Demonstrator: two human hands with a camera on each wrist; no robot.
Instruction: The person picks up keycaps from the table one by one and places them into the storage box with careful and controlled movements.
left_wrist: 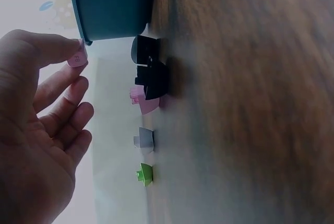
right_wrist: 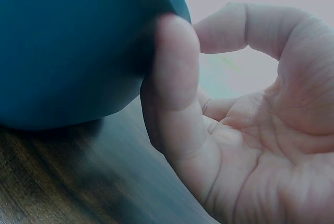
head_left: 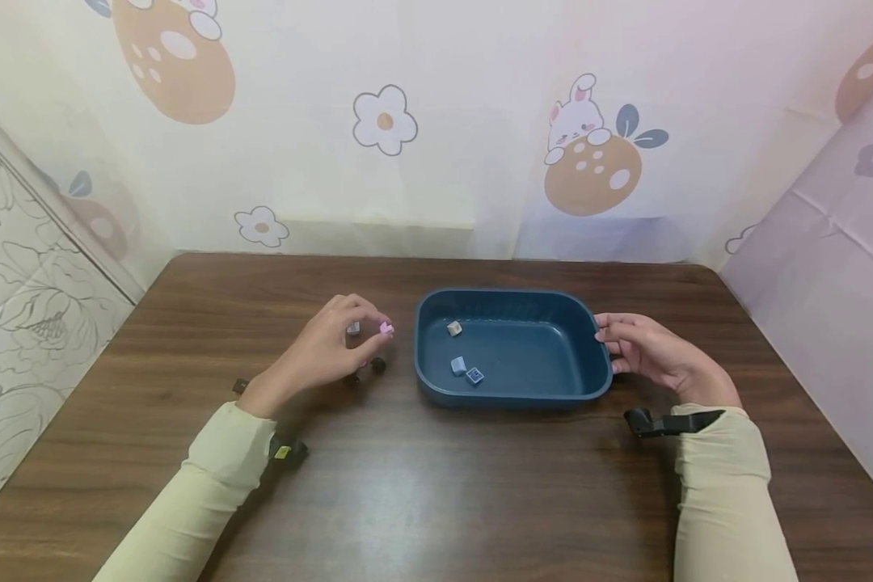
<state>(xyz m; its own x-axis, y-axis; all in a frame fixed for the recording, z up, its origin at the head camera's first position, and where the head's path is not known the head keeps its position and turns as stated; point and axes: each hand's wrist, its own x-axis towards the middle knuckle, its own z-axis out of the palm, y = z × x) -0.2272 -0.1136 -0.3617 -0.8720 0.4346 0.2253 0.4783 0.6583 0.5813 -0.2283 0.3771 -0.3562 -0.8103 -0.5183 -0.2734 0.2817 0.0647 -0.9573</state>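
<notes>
My left hand (head_left: 327, 343) pinches a small pink keycap (head_left: 386, 328) between thumb and index finger, just left of the blue tray (head_left: 509, 399). In the left wrist view the pink keycap (left_wrist: 78, 57) shows at the fingertips, lifted off the table. My right hand (head_left: 655, 356) grips the tray's right rim with thumb and fingers; the right wrist view shows the tray wall (right_wrist: 68, 51) held by this hand (right_wrist: 250, 125). Inside the tray lie a cream keycap (head_left: 454, 328) and two greyish-blue ones (head_left: 458, 366), (head_left: 475, 376).
Beneath and beside the left hand, black keycaps (left_wrist: 155, 78), another pink one (left_wrist: 148, 103), a grey one (left_wrist: 146, 140) and a green one (left_wrist: 145, 174) stand on the brown table (head_left: 407, 501). A patterned wall covering (head_left: 466, 162) rises behind the table.
</notes>
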